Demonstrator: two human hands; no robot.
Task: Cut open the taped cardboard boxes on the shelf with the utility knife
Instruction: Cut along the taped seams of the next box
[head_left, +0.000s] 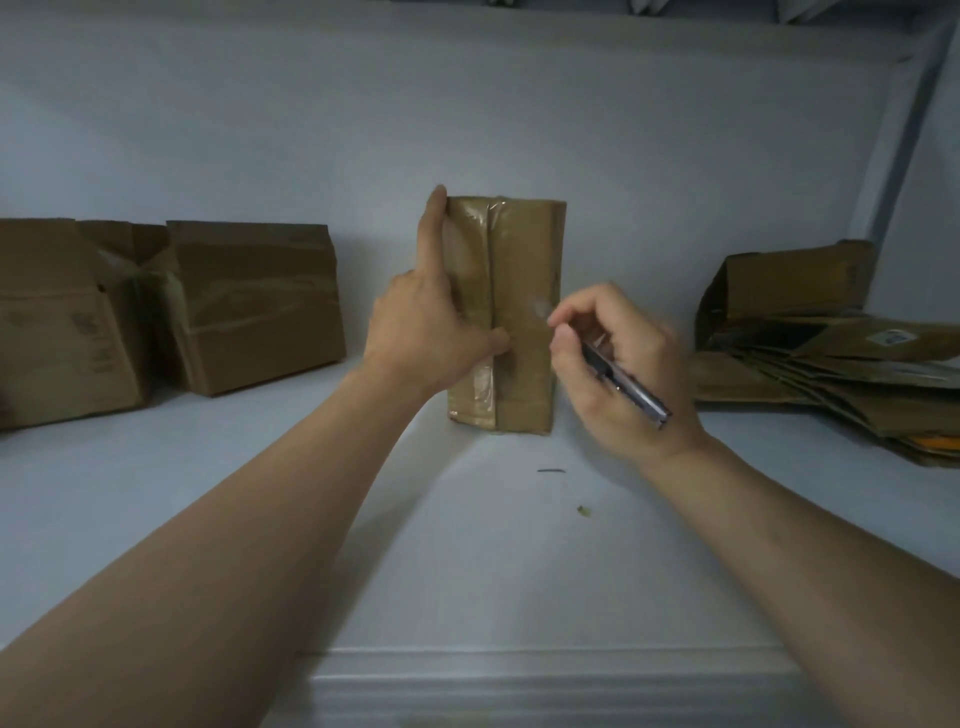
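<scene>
**Knife poised beside the middle box**

A small taped box (524, 312) stood on end in the middle of the white shelf (467, 545), close to the back wall. The left hand (426, 332) held it steady. Its thumb pressed on the seam (491, 270) that ran down the front, and its forefinger lay straight up along the left edge to the top corner.

The right hand (618, 364) was closed round the knife (628, 387) in a pen-like grip, just beside the box's right edge and not on the seam. The fingers hid the blade end, so I could not tell whether the blade was out.

I judged this to be the moment of lining up a cut on this box. The glossy tape over the seam looked unbroken from where I stood, though I could not be sure.

The next move would call for bringing the tip to the top of the seam and drawing it down shallowly. The thumb would have to come off the line first, since it sat right in the blade's path.

Two boxes (254, 306) sat well off to the left, the nearer-left one with a flap up. Flattened cardboard (831, 364) was piled to the right. A few scraps (550, 471) lay on the shelf in front of the box.
</scene>
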